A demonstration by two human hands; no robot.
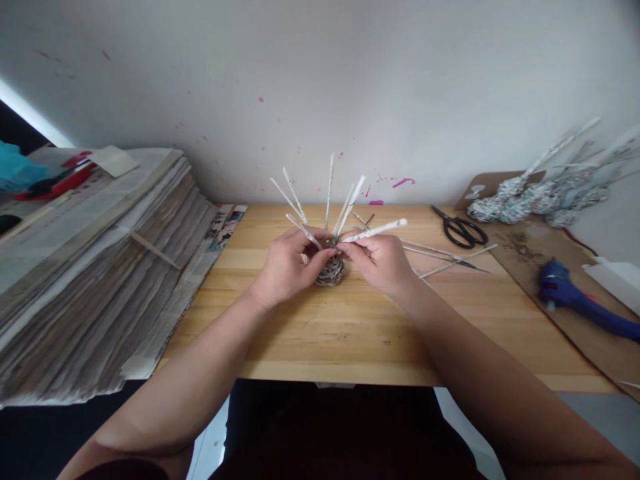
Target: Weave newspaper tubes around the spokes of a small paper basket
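Note:
A small woven basket of rolled newspaper (330, 273) sits at the middle of the table, with several pale paper tubes (329, 190) sticking up from it. My left hand (286, 268) is closed round its left side, thumb pressed at the rim. On the opposite side, the fingers of my right hand (381, 263) pinch a white paper tube (383, 230) near the rim, its free end pointing right. A bit of green shows between the fingertips. Both hands cover much of the basket's upper part.
Stacked newspapers (150, 247) fill the left side. Black scissors (460, 230) and loose paper tubes (450, 257) lie to the right. Beyond them are a blue glue gun (580, 297) on cardboard (530, 260) and woven paper pieces (515, 200). A wall (320, 87) stands behind.

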